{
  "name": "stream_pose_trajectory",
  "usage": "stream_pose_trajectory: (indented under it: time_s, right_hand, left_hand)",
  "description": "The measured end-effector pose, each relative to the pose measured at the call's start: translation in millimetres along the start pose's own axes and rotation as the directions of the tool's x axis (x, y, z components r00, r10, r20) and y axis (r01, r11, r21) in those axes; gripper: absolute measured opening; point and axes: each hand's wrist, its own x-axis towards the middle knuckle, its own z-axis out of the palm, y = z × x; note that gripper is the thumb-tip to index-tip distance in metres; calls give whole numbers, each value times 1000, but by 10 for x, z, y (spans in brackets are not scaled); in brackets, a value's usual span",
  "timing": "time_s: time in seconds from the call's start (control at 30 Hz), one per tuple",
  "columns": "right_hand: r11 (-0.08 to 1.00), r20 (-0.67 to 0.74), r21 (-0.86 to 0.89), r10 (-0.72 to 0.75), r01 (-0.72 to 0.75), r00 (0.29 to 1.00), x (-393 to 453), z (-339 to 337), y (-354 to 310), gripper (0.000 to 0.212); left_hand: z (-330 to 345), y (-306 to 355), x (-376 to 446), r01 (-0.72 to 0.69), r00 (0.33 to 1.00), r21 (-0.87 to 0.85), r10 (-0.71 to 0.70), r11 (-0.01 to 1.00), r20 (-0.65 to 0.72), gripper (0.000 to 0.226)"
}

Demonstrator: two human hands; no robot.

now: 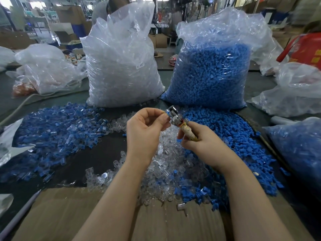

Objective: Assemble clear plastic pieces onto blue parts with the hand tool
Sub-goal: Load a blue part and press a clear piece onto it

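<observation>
Seating step judged underway; left hand [144, 126] pinched blue part [167, 112] at tool [175, 117] head, 12 o'clock; right hand [196, 138] gripped handle; next: squeeze, release.

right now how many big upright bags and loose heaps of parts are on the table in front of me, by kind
Upright bag of clear pieces: 1
Upright bag of blue parts: 1
Loose heap of clear pieces: 1
Loose heap of blue parts: 1
Heap of blue and clear pieces together: 1
Total: 5
</observation>
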Motion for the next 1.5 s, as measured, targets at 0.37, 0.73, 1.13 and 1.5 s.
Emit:
stream_pose_trajectory:
  time_s: [0.37, 0.73, 1.13, 1.5]
  right_hand:
    - [994, -27, -110, -1, -2, 1000, 7, 34, 18, 23]
    - [783, -333, -512, 197, -352, 922, 54, -116, 172, 20]
    - [559, -498, -558, 366, -613, 786, -17, -100, 281, 27]
    - [559, -506, -551, 366, -619, 781, 26, -51, 314, 24]
  left_hand:
    - [-12, 22, 8, 98, 995, -53, -98, 994, 14, 6]
    - [-683, -44, 302, 214, 671, -811, -686, 544, -283, 12]
    - [-1077, -98, 333, -31, 658, -935, -697, 353, -285, 16]
    - [-362, -201, 130, 169, 897, 688, -400, 705, 189, 19]
